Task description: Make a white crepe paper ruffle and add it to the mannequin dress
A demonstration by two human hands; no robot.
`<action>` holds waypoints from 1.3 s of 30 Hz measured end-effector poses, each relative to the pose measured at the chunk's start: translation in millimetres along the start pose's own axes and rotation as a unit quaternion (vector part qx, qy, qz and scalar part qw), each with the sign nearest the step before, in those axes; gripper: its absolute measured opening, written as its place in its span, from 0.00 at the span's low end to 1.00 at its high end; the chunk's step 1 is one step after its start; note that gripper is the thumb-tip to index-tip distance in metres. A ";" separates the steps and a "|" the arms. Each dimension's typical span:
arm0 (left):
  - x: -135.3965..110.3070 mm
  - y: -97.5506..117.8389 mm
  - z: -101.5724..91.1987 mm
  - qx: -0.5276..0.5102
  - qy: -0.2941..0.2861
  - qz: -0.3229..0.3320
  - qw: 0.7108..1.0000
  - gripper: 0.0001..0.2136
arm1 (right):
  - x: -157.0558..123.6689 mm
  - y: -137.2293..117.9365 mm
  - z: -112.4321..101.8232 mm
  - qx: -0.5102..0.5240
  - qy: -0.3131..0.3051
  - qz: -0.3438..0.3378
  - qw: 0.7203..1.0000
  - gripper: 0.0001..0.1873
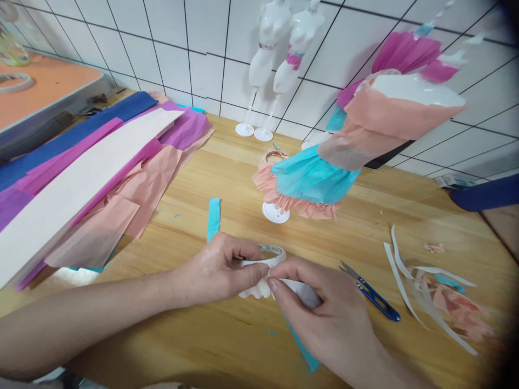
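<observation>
My left hand (233,270) and my right hand (320,294) meet over the table, thumbs and forefingers closed on a white paper strip (254,292). Wavy gathers show along the strip below my left fingers; its other end runs flat under my right fingers. Just behind the fingers is a roll of tape (279,252), partly covered by my left hand, and I cannot tell if that hand touches it. A turquoise paper strip (214,216) lies beyond my left hand. Another turquoise strip (303,348) is partly under my right hand. Blue thread snips (375,300) lie to its right.
Ahead stands a mannequin (417,89) in a peach and turquoise paper dress (316,173). Small white mannequins (265,48) stand by the tiled wall. Stacked coloured paper (150,178) covers the left side. White and peach scraps (458,302) lie at right.
</observation>
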State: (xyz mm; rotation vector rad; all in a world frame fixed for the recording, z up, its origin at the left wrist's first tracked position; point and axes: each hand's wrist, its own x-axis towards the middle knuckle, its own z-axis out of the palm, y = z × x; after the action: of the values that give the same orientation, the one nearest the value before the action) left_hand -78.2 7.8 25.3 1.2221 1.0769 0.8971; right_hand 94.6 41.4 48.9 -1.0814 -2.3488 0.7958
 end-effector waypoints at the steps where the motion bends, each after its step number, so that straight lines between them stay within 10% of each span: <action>1: -0.2 0.0 0.4 0.006 0.003 0.009 1.000 0.12 | 0.2 -0.6 -0.5 0.007 -0.002 0.011 1.000 0.09; 30: -2.4 3.2 -0.9 0.264 0.026 0.277 0.924 0.08 | 0.8 -0.3 2.7 0.083 0.019 0.152 0.985 0.13; 39: 2.5 -3.5 -7.8 0.124 0.009 0.153 0.980 0.10 | 6.3 11.5 -10.3 0.081 0.009 0.072 0.994 0.11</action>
State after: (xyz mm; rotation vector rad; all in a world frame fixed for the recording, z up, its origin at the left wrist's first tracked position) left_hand -85.1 11.8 21.4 1.6210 1.0540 1.0293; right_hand 103.1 55.6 49.9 -1.1926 -2.1669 1.0050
